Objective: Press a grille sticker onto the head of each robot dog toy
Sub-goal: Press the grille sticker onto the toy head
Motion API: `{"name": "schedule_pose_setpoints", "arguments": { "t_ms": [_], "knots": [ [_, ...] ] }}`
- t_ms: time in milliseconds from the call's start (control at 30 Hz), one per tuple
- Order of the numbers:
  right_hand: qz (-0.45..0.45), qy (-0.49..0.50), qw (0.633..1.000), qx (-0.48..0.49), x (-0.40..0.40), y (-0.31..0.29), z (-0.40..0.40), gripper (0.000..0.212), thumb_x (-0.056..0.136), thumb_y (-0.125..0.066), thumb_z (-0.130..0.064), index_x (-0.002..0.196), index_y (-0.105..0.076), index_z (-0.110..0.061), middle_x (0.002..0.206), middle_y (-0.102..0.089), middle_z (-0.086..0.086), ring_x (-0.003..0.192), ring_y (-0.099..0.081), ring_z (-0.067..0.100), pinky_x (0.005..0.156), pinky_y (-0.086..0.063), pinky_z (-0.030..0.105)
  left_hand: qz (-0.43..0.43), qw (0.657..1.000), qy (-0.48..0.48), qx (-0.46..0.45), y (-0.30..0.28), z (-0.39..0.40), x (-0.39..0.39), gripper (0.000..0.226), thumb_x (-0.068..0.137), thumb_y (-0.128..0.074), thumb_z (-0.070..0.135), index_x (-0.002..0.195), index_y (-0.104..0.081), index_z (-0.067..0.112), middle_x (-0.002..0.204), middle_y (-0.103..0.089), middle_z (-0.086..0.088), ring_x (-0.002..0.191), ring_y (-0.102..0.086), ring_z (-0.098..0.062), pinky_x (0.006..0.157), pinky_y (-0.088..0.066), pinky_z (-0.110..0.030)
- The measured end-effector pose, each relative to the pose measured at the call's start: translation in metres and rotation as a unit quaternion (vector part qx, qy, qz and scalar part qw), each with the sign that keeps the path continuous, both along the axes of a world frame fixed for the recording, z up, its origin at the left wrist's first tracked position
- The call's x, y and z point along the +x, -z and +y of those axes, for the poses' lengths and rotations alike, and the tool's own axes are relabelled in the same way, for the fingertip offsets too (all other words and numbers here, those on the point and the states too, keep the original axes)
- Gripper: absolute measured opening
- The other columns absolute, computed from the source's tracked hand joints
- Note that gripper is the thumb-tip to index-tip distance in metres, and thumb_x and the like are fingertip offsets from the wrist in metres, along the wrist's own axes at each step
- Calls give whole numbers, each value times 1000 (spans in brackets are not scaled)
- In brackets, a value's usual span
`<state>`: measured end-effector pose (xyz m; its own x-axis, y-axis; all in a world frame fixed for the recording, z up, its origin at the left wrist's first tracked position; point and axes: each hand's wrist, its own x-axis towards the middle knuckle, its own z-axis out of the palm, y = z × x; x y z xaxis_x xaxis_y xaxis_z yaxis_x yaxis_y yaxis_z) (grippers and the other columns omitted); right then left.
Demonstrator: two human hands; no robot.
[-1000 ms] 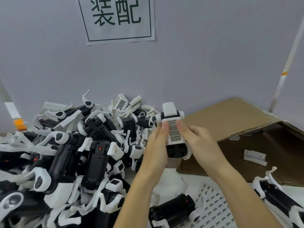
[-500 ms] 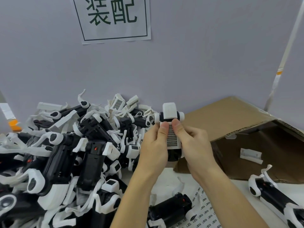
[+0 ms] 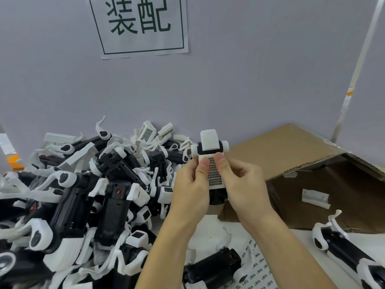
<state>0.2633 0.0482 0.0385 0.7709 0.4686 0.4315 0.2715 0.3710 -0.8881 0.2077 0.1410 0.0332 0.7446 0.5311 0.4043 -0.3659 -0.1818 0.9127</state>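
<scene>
A black-and-white robot dog toy [image 3: 209, 142] is held up in front of me, head toward me. My left hand [image 3: 192, 188] grips its left side and my right hand [image 3: 242, 184] its right side. Both thumbs press side by side on the top of the grille sticker [image 3: 214, 176], a white strip with a dark grid, which lies on the toy's head. The toy's lower body is hidden behind my hands.
A big heap of robot dog toys [image 3: 83, 195] fills the left. An open cardboard box [image 3: 302, 159] lies on the right with a white part [image 3: 315, 198] inside. A sticker sheet [image 3: 258, 268] and two more toys [image 3: 214, 270] [image 3: 352, 255] lie near me.
My thumbs have slid together up the sticker toward the top of the toy's head. The toy has stayed in both hands at about the same height.
</scene>
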Motion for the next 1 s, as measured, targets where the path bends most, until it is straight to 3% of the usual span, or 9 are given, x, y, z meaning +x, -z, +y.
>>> {"name": "schedule_pose_setpoints", "arguments": {
  "t_ms": [67,167,267,400,567,700,767,867,1000],
  "knots": [
    [-1,-13,1000,-11,3,-1,-1,31,90,-60,-44,98,-81,-23,91,-79,3,87,-77,17,69,-60,24,0,1000,8,-9,1,2,-1,32,103,-46,33,110,-71,14,98,-77,-7,93,-74,-20,75,-60,-29],
    [0,-87,995,-45,10,-3,-9,32,90,-62,-42,108,-79,-23,104,-78,5,101,-74,22,84,-61,36,14,992,69,-102,1,7,-3,46,90,-53,46,114,-71,10,101,-77,-14,93,-75,-28,76,-62,-39],
    [-11,-101,992,-72,16,-2,-16,28,94,-62,-31,116,-75,-22,111,-77,4,109,-72,21,94,-57,41,18,983,127,-132,0,9,-4,43,90,-66,37,120,-67,7,109,-74,-20,100,-73,-33,83,-61,-44],
    [-45,-75,990,-108,17,-4,-18,23,103,-56,-21,117,-74,-26,108,-78,-4,105,-72,11,87,-59,29,13,989,110,-94,4,4,-3,44,89,-62,25,126,-63,2,118,-71,-20,116,-66,-36,105,-48,-58],
    [-81,-43,990,-112,16,-5,-17,23,101,-58,-19,117,-74,-24,104,-78,-8,101,-73,7,86,-59,25,13,992,84,-94,5,2,-1,28,97,-55,11,121,-66,5,112,-74,-17,110,-69,-35,99,-52,-56],
    [-63,-96,986,-119,17,-8,-23,26,100,-59,-24,123,-72,-23,111,-77,-5,106,-72,9,91,-58,26,-12,978,129,-161,4,5,-4,39,84,-60,24,117,-69,5,101,-75,-18,93,-73,-33,72,-62,-42],
    [-58,-111,985,-118,18,-10,-25,31,96,-61,-29,125,-71,-21,111,-77,-3,107,-72,12,93,-58,30,-7,977,129,-168,4,4,-3,44,89,-59,35,117,-69,3,107,-74,-22,97,-73,-36,78,-62,-45],
    [-5,-96,992,-77,15,-8,-18,34,90,-62,-40,109,-78,-17,102,-79,3,99,-75,18,90,-60,37,7,985,59,-164,2,1,1,52,88,-54,48,112,-72,5,107,-75,-19,105,-71,-37,89,-59,-51],
    [-34,1,998,-50,8,0,-4,23,99,-61,-30,92,-80,-21,87,-79,1,85,-77,16,73,-62,29,8,994,10,-104,3,-3,3,53,86,-49,52,105,-73,9,100,-76,-17,100,-72,-37,93,-55,-60]
  ]
}}
